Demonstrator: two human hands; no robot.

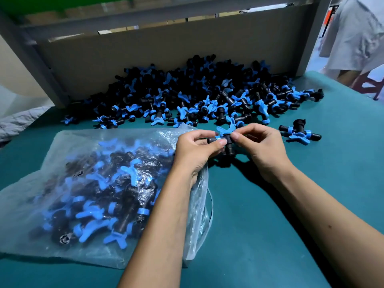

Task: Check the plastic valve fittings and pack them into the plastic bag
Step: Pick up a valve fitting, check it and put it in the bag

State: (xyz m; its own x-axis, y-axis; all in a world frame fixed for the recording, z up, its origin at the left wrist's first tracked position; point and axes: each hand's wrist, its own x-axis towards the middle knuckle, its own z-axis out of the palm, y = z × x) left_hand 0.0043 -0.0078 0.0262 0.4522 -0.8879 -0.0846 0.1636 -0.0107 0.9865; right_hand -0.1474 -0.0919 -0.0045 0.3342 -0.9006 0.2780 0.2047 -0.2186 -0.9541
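Note:
A black valve fitting (227,140) with a blue butterfly handle is held between both hands just above the green table. My left hand (197,150) pinches its left end and also lies over the mouth of the clear plastic bag (87,196). My right hand (261,146) pinches the fitting's right side near the handle. The bag lies flat at the left and holds several black and blue fittings. A large heap of loose fittings (197,94) spreads across the table behind my hands.
A lone fitting (299,133) lies to the right of my hands. A brown cardboard wall (145,57) stands behind the heap. A person in light clothing (357,38) stands at the far right. Green table surface (259,225) stretches between my forearms.

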